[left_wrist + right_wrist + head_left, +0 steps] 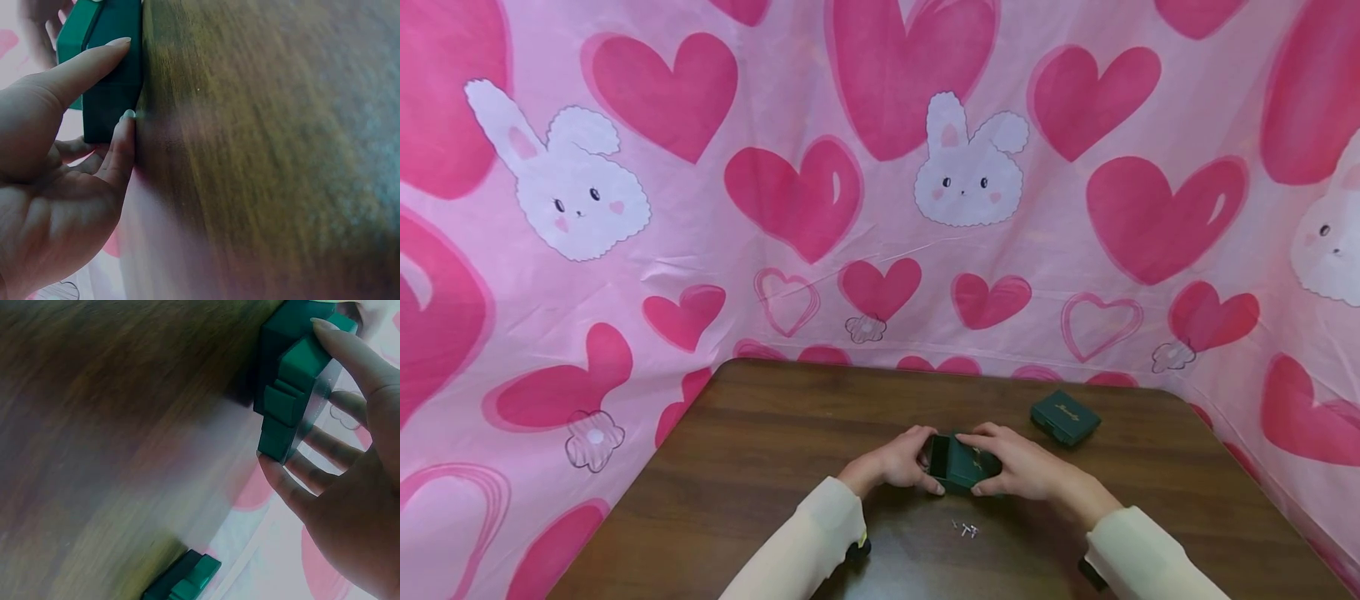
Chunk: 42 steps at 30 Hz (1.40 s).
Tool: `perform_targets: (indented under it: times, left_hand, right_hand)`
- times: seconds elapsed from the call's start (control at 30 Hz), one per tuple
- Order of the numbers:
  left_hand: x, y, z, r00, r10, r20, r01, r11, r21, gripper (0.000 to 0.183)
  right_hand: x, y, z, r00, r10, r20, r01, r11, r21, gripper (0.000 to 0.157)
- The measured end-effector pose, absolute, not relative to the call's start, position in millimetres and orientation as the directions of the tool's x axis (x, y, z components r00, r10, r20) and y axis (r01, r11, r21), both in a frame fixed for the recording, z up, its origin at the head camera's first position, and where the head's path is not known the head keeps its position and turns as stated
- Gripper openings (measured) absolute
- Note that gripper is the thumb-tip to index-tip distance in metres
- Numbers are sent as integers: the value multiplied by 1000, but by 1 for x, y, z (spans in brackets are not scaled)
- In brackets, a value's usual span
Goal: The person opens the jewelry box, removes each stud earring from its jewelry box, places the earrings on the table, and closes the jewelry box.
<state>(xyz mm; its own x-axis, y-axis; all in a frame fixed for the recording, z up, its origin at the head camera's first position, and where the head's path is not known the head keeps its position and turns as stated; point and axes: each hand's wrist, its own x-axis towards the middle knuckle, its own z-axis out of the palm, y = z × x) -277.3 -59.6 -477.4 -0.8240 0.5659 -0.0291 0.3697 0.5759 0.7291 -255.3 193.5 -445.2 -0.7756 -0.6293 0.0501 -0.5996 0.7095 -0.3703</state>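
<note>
Head view shows both hands, left hand (897, 461) and right hand (1011, 460), with fingers curled around a small green box (961, 465) at mid-table (760, 467), which looks light, stiff and smooth, best held by its side walls.

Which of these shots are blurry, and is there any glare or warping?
Head view: sharp, evenly lit, the table edges bowed by the wide lens. Left wrist view: the tabletop smeared, the left hand and green box clearer. Right wrist view: the wood blurred, a pale sheen across it, the right hand soft.
</note>
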Motion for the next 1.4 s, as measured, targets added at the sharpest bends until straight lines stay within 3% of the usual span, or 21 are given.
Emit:
perform_targets:
  times: [0.7, 1.4]
  left_hand:
    - [-277, -59, -476, -824, 566, -23, 392, 599, 698, 87]
    - [-274, -58, -477, -839, 543, -33, 372, 617, 693, 97]
  right_hand:
    - [-262, 173, -439, -764, -644, 38, -614, 708, -350, 78]
    - [-266, 165, -441, -743, -668, 27, -639, 698, -322, 73]
